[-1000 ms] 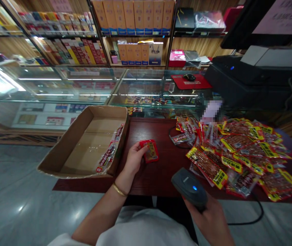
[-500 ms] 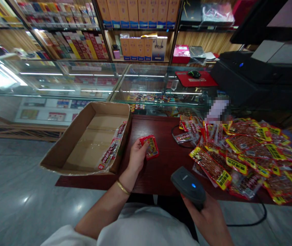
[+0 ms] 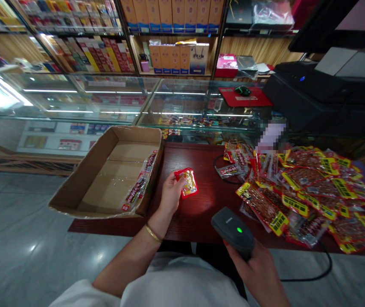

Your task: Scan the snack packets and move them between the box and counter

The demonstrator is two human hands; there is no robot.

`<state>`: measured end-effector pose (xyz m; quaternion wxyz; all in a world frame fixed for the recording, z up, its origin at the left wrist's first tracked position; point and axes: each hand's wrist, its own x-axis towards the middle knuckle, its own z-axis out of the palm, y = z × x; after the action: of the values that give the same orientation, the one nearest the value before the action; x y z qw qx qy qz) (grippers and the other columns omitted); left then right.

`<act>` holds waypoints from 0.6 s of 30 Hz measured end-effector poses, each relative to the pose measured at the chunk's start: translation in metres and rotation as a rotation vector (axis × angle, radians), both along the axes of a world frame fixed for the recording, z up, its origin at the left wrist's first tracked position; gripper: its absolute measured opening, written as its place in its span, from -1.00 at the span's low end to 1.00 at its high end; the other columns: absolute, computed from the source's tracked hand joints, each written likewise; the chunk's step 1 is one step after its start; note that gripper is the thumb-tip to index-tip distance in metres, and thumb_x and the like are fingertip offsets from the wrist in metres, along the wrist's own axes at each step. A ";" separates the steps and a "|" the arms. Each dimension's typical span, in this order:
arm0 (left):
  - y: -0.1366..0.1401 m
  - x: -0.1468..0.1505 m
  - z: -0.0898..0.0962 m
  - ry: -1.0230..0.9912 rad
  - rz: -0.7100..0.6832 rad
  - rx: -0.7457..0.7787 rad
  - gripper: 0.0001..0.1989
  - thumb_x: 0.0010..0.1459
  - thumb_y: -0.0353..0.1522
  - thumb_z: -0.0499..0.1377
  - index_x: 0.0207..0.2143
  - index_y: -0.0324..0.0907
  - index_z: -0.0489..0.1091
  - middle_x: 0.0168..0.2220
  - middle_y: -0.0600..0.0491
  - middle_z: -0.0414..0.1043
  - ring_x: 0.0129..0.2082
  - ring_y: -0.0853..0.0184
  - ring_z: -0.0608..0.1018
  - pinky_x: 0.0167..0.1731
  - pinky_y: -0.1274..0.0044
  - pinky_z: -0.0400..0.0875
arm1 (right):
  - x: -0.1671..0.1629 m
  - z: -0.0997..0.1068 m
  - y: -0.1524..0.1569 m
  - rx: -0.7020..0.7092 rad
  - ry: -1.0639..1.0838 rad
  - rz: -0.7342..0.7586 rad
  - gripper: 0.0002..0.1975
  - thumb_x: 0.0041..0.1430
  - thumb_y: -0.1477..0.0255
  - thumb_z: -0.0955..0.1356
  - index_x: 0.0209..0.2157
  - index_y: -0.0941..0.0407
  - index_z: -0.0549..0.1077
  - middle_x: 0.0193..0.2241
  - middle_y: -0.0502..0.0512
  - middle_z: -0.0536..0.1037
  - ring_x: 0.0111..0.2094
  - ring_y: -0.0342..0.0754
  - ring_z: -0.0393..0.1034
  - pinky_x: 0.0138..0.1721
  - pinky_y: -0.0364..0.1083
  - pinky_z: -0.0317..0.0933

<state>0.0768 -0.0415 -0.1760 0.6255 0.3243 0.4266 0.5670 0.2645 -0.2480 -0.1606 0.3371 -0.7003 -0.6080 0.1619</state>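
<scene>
Pinched in my left hand (image 3: 170,194) is a small red and yellow snack packet (image 3: 189,183), held over the dark red tabletop (image 3: 198,160) and lit by a bright reddish glow. My right hand (image 3: 255,268) wraps round the handle of a dark barcode scanner (image 3: 232,230), whose head points at the packet and shows a green light. Left of my left hand sits an open cardboard box (image 3: 99,179) with a few dark-labelled snack packets (image 3: 137,187) along its right side. A heap of red and yellow snack packets (image 3: 307,179) lies to the right of the scanner.
A black cable (image 3: 310,279) hangs in a loop below the right side of the table. Behind stands a glass display counter (image 3: 182,100), bearing a red mouse pad (image 3: 261,100) and a mouse (image 3: 243,90). A black printer-like machine (image 3: 323,100) is at the back right.
The scanner's light has turned from blue to green, and a bright red glow now falls on the packet and table. Both hands have barely moved.
</scene>
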 end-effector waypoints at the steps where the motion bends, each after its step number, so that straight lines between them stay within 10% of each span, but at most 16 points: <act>1: 0.000 0.000 0.002 0.002 -0.005 -0.001 -0.69 -0.12 -0.29 0.43 -0.31 -0.17 0.49 -0.38 0.10 0.57 -0.42 0.36 0.57 -0.33 0.53 0.48 | -0.002 0.001 0.001 0.005 0.009 -0.020 -0.67 0.22 0.18 0.34 -0.26 0.13 0.61 -0.32 0.22 0.69 -0.28 0.14 0.63 -0.25 -0.03 0.50; 12: -0.007 0.004 0.008 0.138 -0.100 -0.010 -0.69 0.00 -0.29 0.33 -0.17 -0.19 0.56 -0.26 0.09 0.60 -0.29 0.39 0.56 -0.30 0.65 0.45 | 0.004 0.028 0.001 0.021 0.159 -0.139 -0.81 0.20 0.36 0.35 -0.24 0.12 0.58 -0.34 0.14 0.68 -0.32 0.04 0.59 -0.22 -0.08 0.47; 18: -0.031 0.065 0.026 0.094 -0.403 -0.063 -0.58 0.02 -0.25 0.36 -0.06 -0.16 0.47 -0.18 0.03 0.56 -0.32 0.35 0.57 -0.48 0.61 0.50 | 0.026 0.019 -0.025 0.048 0.150 -0.233 -0.82 0.17 0.32 0.37 -0.33 0.11 0.58 -0.48 0.10 0.65 -0.52 -0.01 0.51 -0.40 -0.11 0.44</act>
<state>0.1415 -0.0728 -0.1501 0.7155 0.4095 0.3993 0.4012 0.2904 -0.2729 -0.1416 0.4150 -0.7438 -0.4993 0.1589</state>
